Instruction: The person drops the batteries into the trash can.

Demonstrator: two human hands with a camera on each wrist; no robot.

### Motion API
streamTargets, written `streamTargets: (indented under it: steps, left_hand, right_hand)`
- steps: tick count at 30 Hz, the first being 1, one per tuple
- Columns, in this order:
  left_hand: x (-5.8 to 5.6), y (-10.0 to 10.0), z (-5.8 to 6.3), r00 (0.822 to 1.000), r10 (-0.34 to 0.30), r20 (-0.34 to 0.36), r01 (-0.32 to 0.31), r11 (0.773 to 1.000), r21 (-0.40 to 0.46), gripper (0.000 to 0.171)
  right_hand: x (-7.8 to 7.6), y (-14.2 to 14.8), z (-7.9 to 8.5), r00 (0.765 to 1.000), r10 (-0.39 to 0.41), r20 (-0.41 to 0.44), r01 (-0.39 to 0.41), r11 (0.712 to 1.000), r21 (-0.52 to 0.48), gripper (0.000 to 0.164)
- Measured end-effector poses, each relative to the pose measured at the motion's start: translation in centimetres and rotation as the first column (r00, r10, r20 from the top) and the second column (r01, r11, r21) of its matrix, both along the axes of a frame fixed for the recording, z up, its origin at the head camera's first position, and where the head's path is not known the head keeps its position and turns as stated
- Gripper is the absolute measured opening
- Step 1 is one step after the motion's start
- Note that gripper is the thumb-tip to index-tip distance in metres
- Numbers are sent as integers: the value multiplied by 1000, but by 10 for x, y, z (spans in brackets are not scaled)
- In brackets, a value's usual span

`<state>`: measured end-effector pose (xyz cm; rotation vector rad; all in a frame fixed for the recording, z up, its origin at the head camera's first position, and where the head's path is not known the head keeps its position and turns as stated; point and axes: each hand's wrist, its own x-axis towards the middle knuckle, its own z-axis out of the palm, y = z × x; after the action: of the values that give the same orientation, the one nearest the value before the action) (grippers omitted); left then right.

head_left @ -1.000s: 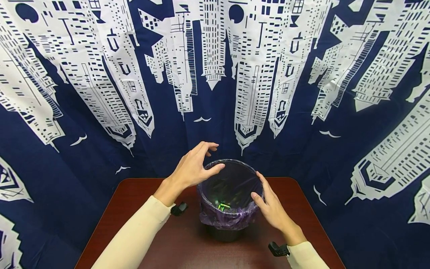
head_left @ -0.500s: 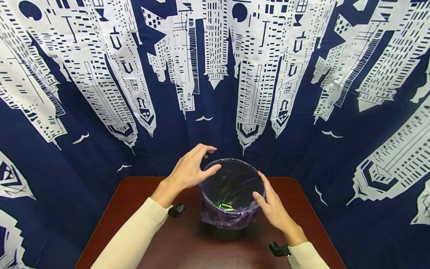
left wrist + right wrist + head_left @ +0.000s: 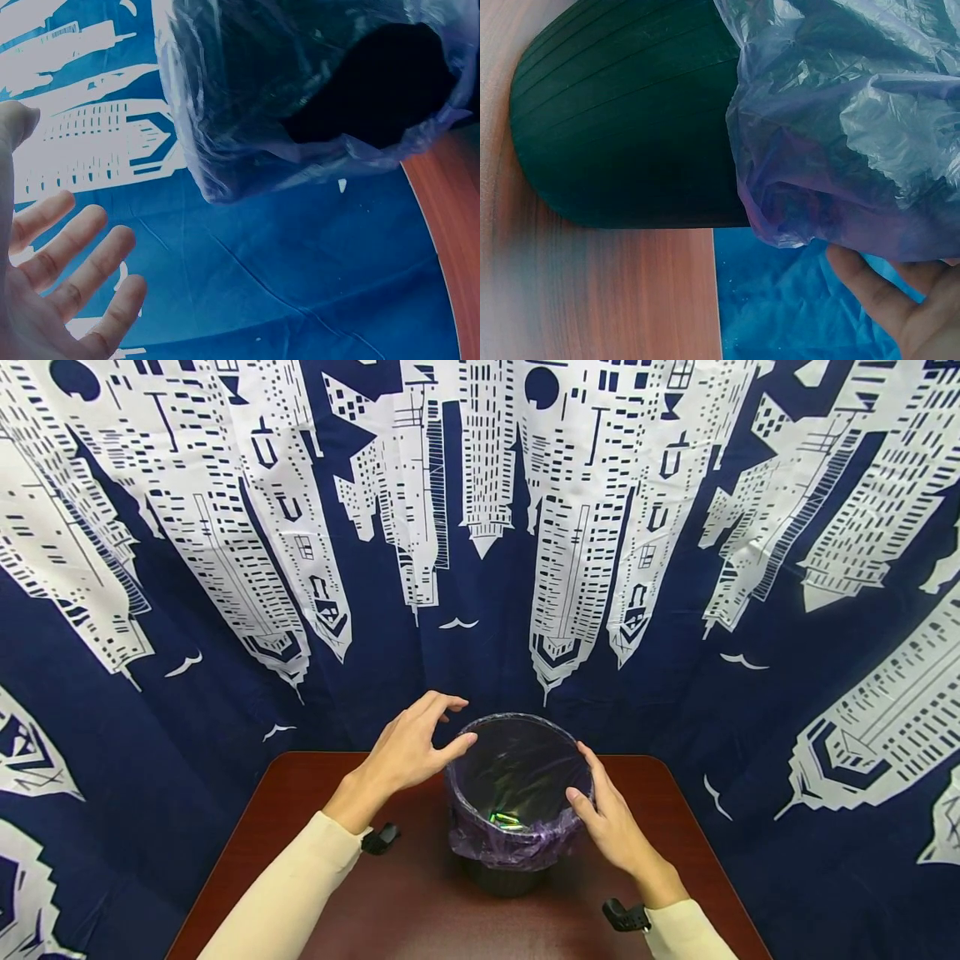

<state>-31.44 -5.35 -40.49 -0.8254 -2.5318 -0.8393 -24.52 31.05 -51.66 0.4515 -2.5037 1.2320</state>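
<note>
A dark ribbed trash can stands upright on the table, lined with a translucent purple bag folded over its rim. Small shiny green-yellow pieces lie inside; their kind is too small to tell. My left hand hovers left of the rim, apart from it, with fingers spread and nothing held. The left wrist view shows its bare fingers away from the bag. At the right side, my right hand touches the bag-covered rim with extended fingers; in the right wrist view fingertips meet the bag.
The reddish-brown table has rounded far corners. Behind and around it hangs a dark blue curtain with a white city skyline print. Both wrists carry black straps, including a right wrist device.
My left hand has drawn away from the trash can, moving left and slightly down. My right hand stays at the rim. The view has shifted slightly.
</note>
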Motion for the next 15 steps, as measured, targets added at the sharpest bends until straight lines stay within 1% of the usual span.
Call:
streamTargets:
  steps: [6,9,13,15]
  left_hand:
    - [1,-6,-4,1000,15,9,-15,1000,-10,57]
    - [1,-11,-8,1000,24,6,-24,999,-23,57]
    - [3,-21,-16,999,45,19,-44,998,-44,56]
    - [5,-27,-20,998,58,37,-56,997,-52,57]
  right_hand:
    - [2,6,5,1000,-17,15,16,999,48,79]
    - [5,7,8,999,-30,16,28,996,86,79]
    - [9,8,12,999,-37,10,35,991,132,80]
    - [9,9,13,999,-36,11,34,988,148,80]
